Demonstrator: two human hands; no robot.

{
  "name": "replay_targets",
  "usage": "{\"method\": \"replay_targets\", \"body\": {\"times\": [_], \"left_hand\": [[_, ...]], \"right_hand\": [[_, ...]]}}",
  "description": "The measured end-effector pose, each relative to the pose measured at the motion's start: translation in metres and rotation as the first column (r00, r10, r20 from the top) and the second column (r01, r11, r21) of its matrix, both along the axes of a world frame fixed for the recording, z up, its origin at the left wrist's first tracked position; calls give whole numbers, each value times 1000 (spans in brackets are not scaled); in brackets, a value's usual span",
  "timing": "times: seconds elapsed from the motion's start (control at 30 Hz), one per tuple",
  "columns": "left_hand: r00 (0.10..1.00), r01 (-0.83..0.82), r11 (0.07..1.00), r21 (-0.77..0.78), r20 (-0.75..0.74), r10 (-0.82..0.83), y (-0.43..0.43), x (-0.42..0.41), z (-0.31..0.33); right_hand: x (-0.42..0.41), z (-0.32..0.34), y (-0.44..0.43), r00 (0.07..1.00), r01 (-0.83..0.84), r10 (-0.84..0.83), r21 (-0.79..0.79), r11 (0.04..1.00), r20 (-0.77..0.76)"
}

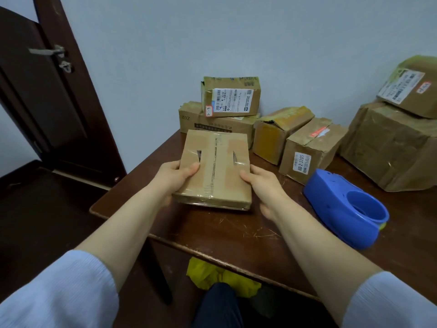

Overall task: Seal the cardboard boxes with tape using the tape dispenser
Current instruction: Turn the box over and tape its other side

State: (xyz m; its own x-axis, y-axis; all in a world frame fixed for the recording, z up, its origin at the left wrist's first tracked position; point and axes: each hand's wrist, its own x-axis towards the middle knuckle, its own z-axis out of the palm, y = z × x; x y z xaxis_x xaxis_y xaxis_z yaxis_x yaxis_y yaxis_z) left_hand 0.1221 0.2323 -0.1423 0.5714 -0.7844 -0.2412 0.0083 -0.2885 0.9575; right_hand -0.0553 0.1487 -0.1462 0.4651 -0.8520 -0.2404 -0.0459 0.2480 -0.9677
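Landmark: the flat brown cardboard box (pixel 214 166) with tape along its middle seam, held over the dark brown wooden table (pixel 236 233); every place below is given from it.
Door: a dark brown wooden door (pixel 35 102) stands far to its left.
Left hand: the left hand (pixel 176 176) grips its left edge, thumb on top and fingers curled underneath.
The box itself: tilted toward the camera, near edge low over the table; whether it touches the wood I cannot tell.
Behind it: a small labelled carton (pixel 230 97) sits on a wider printed carton (pixel 212 123) against the wall.
Right hand: the right hand (pixel 262 183) holds its right edge, thumb pressed on top, the other fingers hidden at the side.
Right and behind: a crumpled yellow-taped carton (pixel 279 133), then a carton with a white numbered sticker (pixel 309 150).
Dispenser: the blue plastic tape dispenser (pixel 343 209) lies on the table to the right, near the right wrist, in neither hand.
Far right: a large rumpled tape-wrapped carton (pixel 397 143) with a smaller labelled one (pixel 411 84) on top.
Done, as judged: this face of the held box looks sealed, with glossy tape over the seam.
Left, as judged: its other faces are hidden; several cartons look taped yet battered, so which of them need sealing I cannot tell.
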Motion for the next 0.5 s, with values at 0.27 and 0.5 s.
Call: {"method": "replay_targets", "body": {"times": [0.27, 0.5], "left_hand": [[832, -228, 973, 20, 523, 184, -5, 18, -19], [488, -91, 931, 354, 831, -268, -4, -1, -2]], "right_hand": [[23, -6, 10, 985, 52, -73, -132, 990, -157], [38, -3, 13, 957, -80, -7, -287, 955, -290]]}}
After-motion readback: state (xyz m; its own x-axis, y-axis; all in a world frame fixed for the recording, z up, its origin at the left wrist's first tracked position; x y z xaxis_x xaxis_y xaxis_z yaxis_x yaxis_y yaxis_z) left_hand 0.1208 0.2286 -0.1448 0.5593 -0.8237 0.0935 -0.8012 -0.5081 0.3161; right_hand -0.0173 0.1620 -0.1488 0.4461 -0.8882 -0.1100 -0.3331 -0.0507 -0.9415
